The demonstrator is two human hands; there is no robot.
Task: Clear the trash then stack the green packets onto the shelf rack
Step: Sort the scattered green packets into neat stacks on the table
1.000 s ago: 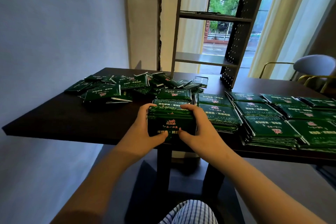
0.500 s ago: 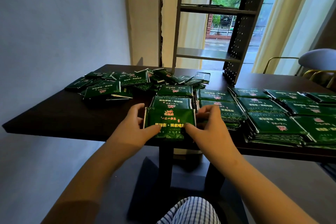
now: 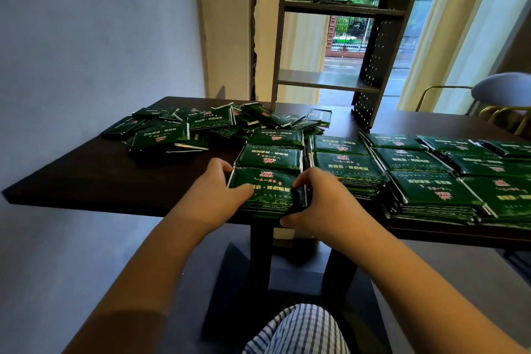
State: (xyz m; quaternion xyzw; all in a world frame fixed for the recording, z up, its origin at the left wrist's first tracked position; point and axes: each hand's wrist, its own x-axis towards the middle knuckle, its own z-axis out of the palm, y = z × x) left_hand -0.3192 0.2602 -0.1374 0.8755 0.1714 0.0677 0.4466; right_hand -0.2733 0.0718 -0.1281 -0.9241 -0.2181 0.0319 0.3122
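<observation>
A stack of green packets (image 3: 268,191) lies flat at the front edge of the dark table (image 3: 86,175). My left hand (image 3: 212,195) grips its left side, thumb on top. My right hand (image 3: 321,204) grips its right side, fingers curled over the top and thumb under the front edge. More neat stacks (image 3: 425,181) fill the table to the right. A loose heap of green packets (image 3: 201,126) lies at the back left. The shelf rack (image 3: 336,80) stands on the table's far side, with bare lower shelf.
A wall runs along the left. Behind the rack are a window and curtains. A chair (image 3: 500,95) with a gold frame stands at the far right. The table's left front part is bare dark wood.
The stack was held tilted up on edge a second ago. Both hands have laid it flat on the table's front edge and still hold its sides.
</observation>
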